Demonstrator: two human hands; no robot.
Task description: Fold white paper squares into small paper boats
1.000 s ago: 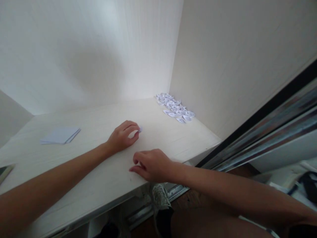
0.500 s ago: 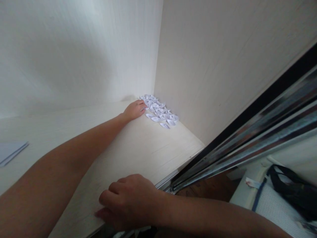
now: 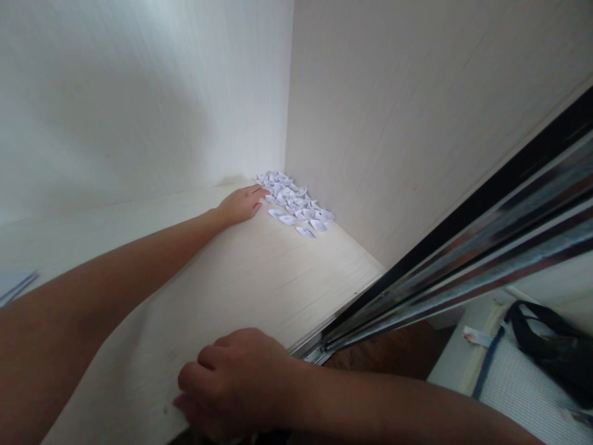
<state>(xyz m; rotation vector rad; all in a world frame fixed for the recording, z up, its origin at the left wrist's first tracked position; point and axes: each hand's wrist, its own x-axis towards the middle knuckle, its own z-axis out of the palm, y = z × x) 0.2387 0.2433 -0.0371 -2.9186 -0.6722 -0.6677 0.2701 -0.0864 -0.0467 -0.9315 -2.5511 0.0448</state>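
Observation:
My left hand is stretched far out over the pale wooden shelf, its fingertips at the left edge of a pile of small folded white paper pieces in the back right corner. The fingers lie nearly straight and flat on the shelf, and I see nothing in them. My right hand rests near the shelf's front edge with its fingers curled under; what they hold, if anything, is hidden.
White walls close the shelf at the back and right. A stack of white paper sheets shows at the far left edge. A chrome sliding-door rail runs along the right, with a black bag on something white below.
My left hand carried a small folded paper piece from the middle of the shelf to the pile in the corner, and its fingers have straightened. The view swung right. My right hand stayed curled.

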